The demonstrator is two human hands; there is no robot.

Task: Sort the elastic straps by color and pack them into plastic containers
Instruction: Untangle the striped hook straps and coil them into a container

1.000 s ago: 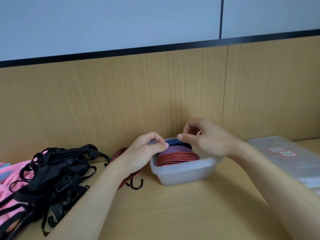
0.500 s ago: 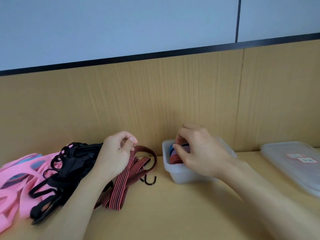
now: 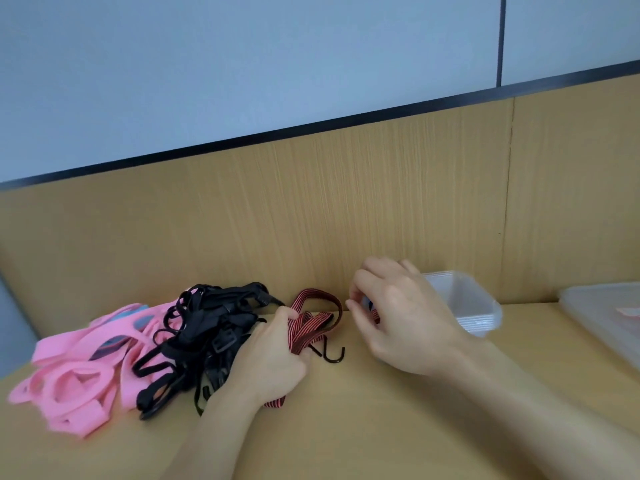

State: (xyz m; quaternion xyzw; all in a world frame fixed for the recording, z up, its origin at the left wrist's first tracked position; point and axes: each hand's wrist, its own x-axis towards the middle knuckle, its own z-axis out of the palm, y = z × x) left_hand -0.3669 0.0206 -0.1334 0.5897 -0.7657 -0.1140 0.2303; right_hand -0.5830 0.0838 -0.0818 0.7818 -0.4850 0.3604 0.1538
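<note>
The counter (image 3: pixel 346 427) spreads wide: pink straps (image 3: pixel 79 368) heaped far left, black straps (image 3: pixel 207 327) tangled beside them, the container (image 3: pixel 478 317) off right. Our left hand (image 3: pixel 273 355) clamps the red striped strap (image 3: pixel 313 325) beside the black tangle, its hook (image 3: pixel 334 356) lying loose. Our right hand (image 3: pixel 398 313) curls over the container's near end; gripping anything? We cannot tell. Best we coil the loops and tuck that hook before packing.

The right hand (image 3: pixel 398 313) hides what lies in the container (image 3: pixel 474 306).

On table (image 3: pixel 346 431) L to R: strap pile (image 3: pixel 138 351), hooked strap (image 3: pixel 311 323), container (image 3: pixel 478 310), then lid (image 3: pixel 602 320) far R.
</note>
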